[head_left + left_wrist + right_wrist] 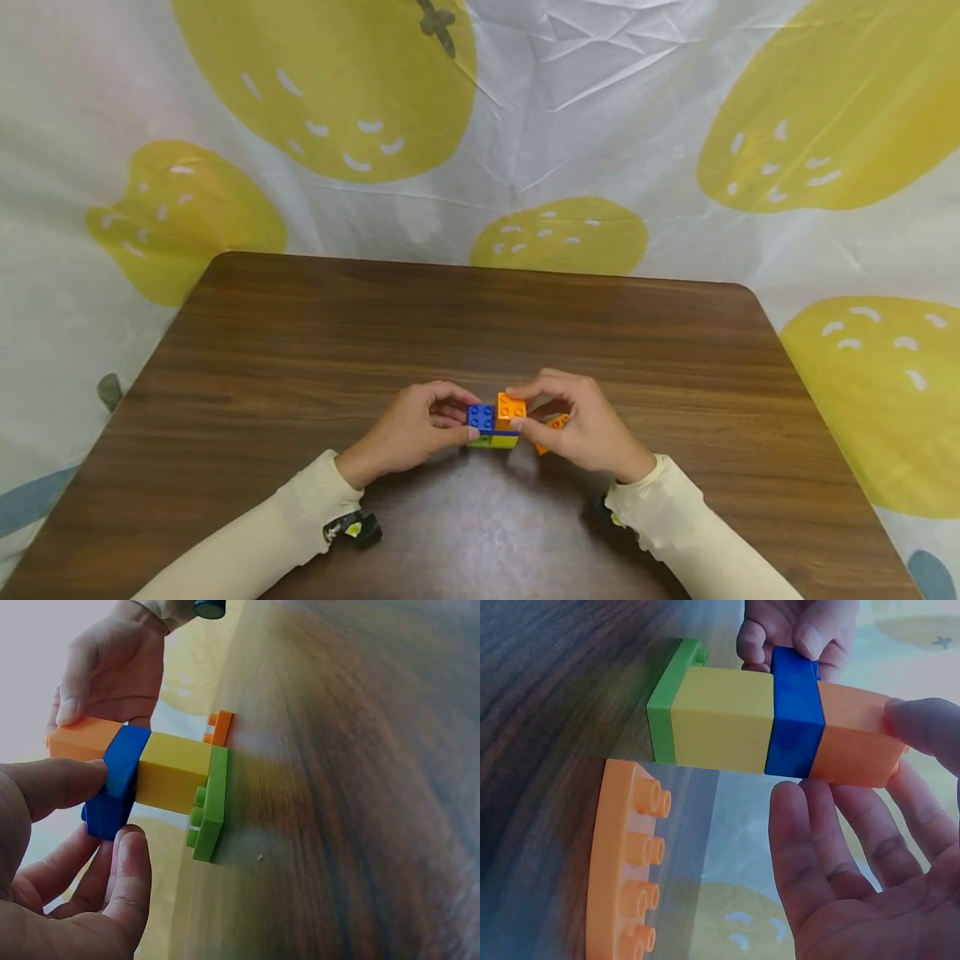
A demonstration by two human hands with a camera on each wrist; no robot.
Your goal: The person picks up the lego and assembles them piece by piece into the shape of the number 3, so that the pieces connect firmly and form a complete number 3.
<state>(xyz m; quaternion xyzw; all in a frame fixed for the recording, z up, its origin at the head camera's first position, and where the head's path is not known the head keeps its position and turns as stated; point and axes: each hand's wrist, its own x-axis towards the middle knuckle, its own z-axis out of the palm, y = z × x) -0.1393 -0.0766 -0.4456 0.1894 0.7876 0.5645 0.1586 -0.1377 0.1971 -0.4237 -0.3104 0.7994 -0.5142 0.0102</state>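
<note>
A small stack of toy building bricks stands on the table. Its base is a flat green brick [215, 802], topped by a yellow brick [724, 720]. A blue brick [481, 419] lies across the yellow one, and an orange brick [512, 408] sits on the blue one's right end. My left hand [408, 429] pinches the overhanging left end of the blue brick between thumb and fingers. From the other side, my right hand [588, 425] pinches the orange brick, thumb on its near face. Partly behind the right hand lies a flat orange brick [609, 862], studs up.
The brown wooden table [360, 325] extends around the hands. A hanging cloth [420, 225] with yellow fruit shapes stands behind its far edge. A dark wrist device [363, 531] sits at the left sleeve.
</note>
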